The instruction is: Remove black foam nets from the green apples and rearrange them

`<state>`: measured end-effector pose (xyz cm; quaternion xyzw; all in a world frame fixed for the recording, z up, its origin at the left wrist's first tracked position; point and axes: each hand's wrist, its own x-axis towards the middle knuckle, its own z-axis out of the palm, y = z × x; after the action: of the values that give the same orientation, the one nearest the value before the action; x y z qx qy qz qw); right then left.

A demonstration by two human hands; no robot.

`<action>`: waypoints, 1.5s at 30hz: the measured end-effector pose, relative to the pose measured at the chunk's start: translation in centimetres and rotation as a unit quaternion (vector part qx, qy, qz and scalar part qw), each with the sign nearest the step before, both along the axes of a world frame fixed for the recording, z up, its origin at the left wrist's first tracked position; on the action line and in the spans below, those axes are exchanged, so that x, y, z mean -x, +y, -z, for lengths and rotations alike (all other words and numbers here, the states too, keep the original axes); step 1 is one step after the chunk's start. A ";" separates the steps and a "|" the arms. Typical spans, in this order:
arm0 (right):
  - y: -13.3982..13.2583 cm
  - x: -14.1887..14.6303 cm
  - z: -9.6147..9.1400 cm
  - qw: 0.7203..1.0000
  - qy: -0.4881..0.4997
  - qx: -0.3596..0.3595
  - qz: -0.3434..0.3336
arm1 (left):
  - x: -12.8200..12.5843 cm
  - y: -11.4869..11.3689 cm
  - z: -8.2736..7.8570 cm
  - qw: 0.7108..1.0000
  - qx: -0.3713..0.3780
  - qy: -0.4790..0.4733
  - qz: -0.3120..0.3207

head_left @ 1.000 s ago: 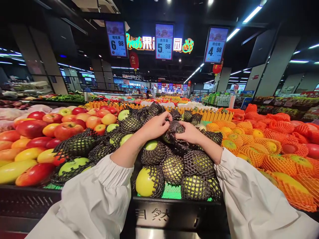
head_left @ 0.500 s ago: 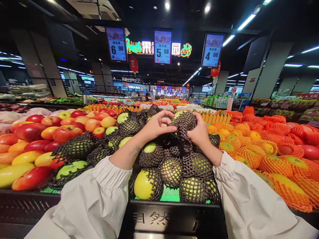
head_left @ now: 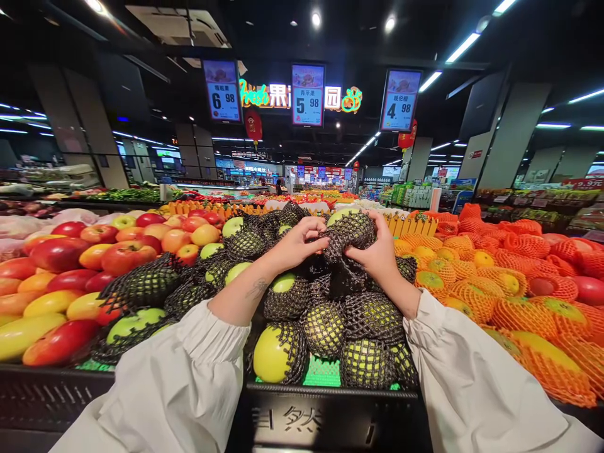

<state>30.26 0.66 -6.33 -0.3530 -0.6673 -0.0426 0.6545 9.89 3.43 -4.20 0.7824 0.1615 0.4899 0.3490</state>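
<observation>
I see both hands raised over the middle of the fruit display, working on one piece of fruit. My right hand is cupped closed around a green apple, palm under it and fingers wrapped up its far side, so the apple sits held above the heap rather than resting in it. The apple is partly sleeved in a black foam net; its pale top shows bare above the mesh, and the loose end of the net hangs down below the two hands. My left hand is curled tight, fingertips pinching the net at the apple's left side. Both wrists come out of loose white sleeves.

Directly below the held apple lies the pile of netted green apples, stacked on a green mat in a black bin with characters on its front. To the left of that pile is a heap of red and yellow apples, uncovered. To the right are oranges in orange nets. Three hanging price signs show overhead, well beyond the display.
</observation>
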 end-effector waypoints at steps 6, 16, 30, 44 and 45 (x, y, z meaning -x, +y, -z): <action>-0.5 0.3 -0.4 0.995 -0.003 0.076 -0.064 | 0.0 -0.6 -0.2 0.996 0.084 0.001 0.032; 1.5 0.1 0.4 0.953 0.064 0.255 -0.149 | 0.2 -0.7 -0.4 0.989 0.138 -0.045 0.002; 2.2 -0.3 0.5 0.976 0.119 0.133 -0.123 | 0.2 -0.5 -0.3 0.995 0.090 -0.007 0.041; -1.5 1.1 -1.1 0.976 -0.015 0.122 -0.179 | 0.1 -0.2 -0.2 0.995 0.082 -0.060 -0.023; -1.5 1.1 -1.1 0.976 -0.007 0.122 -0.179 | 0.1 -0.3 -0.2 0.995 0.089 -0.047 -0.017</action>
<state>29.16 -0.85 -5.21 -0.3047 -0.7245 0.1540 0.5988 9.80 3.09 -3.98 0.7216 0.2015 0.5156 0.4157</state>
